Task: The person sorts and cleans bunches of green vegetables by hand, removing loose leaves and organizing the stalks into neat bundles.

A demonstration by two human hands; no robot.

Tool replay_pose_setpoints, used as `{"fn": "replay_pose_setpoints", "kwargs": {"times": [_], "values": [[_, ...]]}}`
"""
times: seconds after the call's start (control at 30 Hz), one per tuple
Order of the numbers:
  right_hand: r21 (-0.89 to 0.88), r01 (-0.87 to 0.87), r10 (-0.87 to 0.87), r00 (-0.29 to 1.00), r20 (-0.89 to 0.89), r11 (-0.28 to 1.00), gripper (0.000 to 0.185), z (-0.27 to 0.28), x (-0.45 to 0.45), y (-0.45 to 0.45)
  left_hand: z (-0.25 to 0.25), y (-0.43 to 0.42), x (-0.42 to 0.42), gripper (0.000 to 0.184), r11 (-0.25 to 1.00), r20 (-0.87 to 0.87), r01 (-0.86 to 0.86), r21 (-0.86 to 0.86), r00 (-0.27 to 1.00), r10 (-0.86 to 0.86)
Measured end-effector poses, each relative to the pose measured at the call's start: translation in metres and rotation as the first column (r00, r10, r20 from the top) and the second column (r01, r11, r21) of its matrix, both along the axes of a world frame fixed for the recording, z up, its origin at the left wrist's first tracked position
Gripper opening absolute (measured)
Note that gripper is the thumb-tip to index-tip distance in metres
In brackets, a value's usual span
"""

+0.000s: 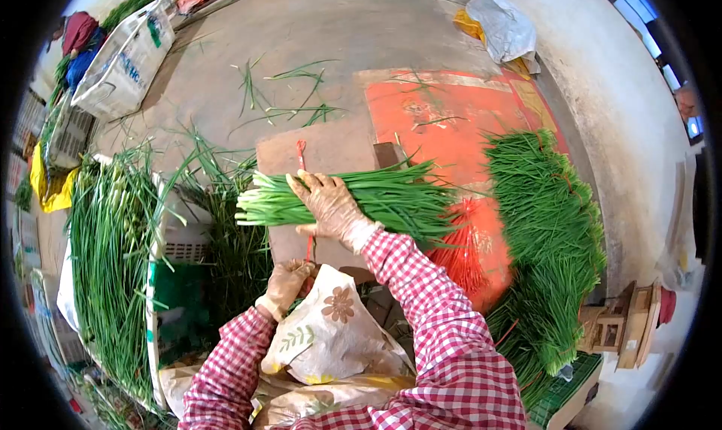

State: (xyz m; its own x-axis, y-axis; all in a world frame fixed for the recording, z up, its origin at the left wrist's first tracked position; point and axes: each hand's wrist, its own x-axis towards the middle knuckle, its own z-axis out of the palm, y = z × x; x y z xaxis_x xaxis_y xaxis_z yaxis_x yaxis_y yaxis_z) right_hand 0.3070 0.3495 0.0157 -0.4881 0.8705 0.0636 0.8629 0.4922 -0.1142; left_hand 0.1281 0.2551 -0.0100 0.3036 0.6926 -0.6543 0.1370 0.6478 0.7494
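A bunch of green chives [398,197] lies across a brown board [282,144], its pale stem ends to the left. My gloved right hand [331,208] is wrapped over the top of the bunch near the stems, thumb on the near side. A red tie [301,155] runs beneath the bunch and sticks out on both sides. At the board's near edge, my gloved left hand [286,287] is closed on the near end of this tie, fingertips partly hidden.
At left stands a white crate [153,295] heaped with loose chives [113,257]. Bundled chives [545,242] are piled at right beside an orange-red sheet [451,114]. Red ties [468,249] lie right of the board. Behind are floor scraps [301,110] and another white crate [124,69].
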Motion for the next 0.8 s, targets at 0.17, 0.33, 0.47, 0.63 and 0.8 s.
{"fn": "replay_pose_setpoints", "kwargs": {"times": [0.17,0.33,0.47,0.63,0.8], "values": [[0.047,0.153,-0.151,0.988,-0.038,0.987,0.111,-0.009,-0.003,-0.008,0.030,-0.004,-0.007,0.017,0.971,-0.043,-0.144,0.193,0.987,0.155],[-0.039,0.080,-0.085,0.986,-0.145,0.996,0.104,0.003,-0.005,0.005,0.002,0.055,-0.090,0.061,0.640,0.139,-0.655,0.402,0.734,0.664],[-0.098,0.089,-0.092,0.995,-0.027,0.991,0.115,-0.001,-0.005,0.009,-0.042,0.118,-0.100,0.081,0.577,0.339,-0.723,0.380,0.689,0.641],[-0.100,0.187,-0.175,0.978,0.115,0.977,0.127,0.021,-0.003,-0.003,-0.006,0.118,-0.026,0.080,0.666,0.171,-0.474,0.576,0.867,0.468],[0.005,0.224,-0.224,0.974,0.012,0.975,0.122,-0.011,0.005,-0.017,-0.007,0.098,-0.018,0.063,0.493,0.446,-0.640,0.589,0.766,0.462]]}}
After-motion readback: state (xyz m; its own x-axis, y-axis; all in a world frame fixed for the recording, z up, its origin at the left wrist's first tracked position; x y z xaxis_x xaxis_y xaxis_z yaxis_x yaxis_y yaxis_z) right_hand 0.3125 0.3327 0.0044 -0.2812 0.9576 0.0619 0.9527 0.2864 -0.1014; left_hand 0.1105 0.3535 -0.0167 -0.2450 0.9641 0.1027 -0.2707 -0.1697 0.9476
